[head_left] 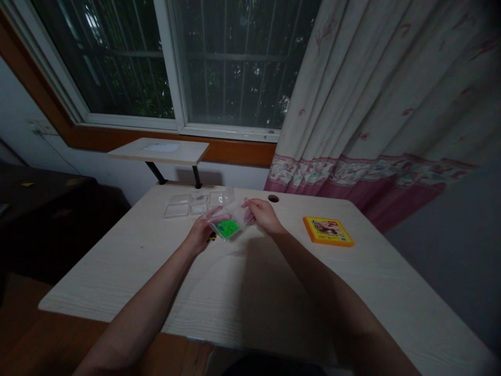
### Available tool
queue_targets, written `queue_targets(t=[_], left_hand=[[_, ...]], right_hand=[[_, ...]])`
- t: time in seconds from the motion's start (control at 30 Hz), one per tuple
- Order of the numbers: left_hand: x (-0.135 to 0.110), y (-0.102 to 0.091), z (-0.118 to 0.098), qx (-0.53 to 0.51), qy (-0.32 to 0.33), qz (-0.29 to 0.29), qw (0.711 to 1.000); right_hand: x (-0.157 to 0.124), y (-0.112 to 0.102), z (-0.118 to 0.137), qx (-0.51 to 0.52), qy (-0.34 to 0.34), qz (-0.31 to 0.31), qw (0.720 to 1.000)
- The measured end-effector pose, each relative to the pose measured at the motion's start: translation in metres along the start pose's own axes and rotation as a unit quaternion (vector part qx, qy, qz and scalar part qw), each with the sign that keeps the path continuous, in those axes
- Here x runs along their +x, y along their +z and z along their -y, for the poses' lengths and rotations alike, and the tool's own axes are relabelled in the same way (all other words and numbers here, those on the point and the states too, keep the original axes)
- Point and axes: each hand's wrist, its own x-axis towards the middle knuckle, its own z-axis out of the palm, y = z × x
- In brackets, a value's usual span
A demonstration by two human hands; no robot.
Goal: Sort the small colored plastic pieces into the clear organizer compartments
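Green pieces (pixel 228 228): lying bunched inside the clear container, showing through the plastic, appearing too small to count.
Clear container (pixel 235 214): being held tilted above the table (pixel 188 292), between both hands.
Left hand (pixel 198 234): gripping the container's left side, closing firmly, with fingers showing through the plastic.
Right hand (pixel 263 214): pinching the container's right edge, with thumb and fingertips closing together; cannot tell whether gripping lid or body.
Black-and-yellow pieces (pixel 212 237): lying just beside the left hand, partly hiding beneath it.
Clear boxes (pixel 178 210): sitting grouped on the table, beyond the left hand.
Orange box (pixel 329 232): lying flat, well apart to the right, displaying a printed yellow cover.
Round hole (pixel 273 199): opening through the tabletop, beyond the right hand.
Raised shelf (pixel 180 151): standing on black legs at the table's far edge.
Curtain (pixel 332 104): hanging beside the window (pixel 250 68).
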Motion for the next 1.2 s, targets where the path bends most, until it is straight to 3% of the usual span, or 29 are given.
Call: queue_targets(t=[0.1,0.33,0.43,0.57,0.67,0.87,1.0,1.2], left_hand=[[-0.001,0.001,-0.003,-0.006,-0.012,0.005,1.000],[-0.001,-0.001,-0.004,0.000,-0.025,0.015,1.000],[0.003,-0.004,0.001,0.015,-0.035,0.011,0.999],[0.007,-0.009,0.011,0.016,-0.039,0.011,0.999],[0.009,-0.013,0.013,0.027,-0.028,0.002,0.999],[0.016,-0.022,0.003,0.007,0.053,-0.106,0.993],[0.023,-0.042,-0.015,0.005,0.134,-0.214,0.968],[0.018,-0.087,-0.040,-0.012,0.190,-0.343,0.920]], right_hand=[[-0.004,0.009,-0.010,0.071,0.062,0.016,0.995],[-0.012,0.017,-0.030,0.147,0.139,0.039,0.979],[-0.014,0.013,-0.030,0.138,0.118,0.015,0.983],[-0.018,0.005,-0.024,0.110,0.037,-0.027,0.993],[-0.024,-0.005,-0.020,0.099,0.024,-0.015,0.995],[-0.051,-0.052,-0.031,0.048,0.077,0.010,0.996],[-0.073,-0.087,-0.051,0.030,0.077,-0.012,0.997],[-0.084,-0.099,-0.074,0.025,0.067,-0.039,0.997]])
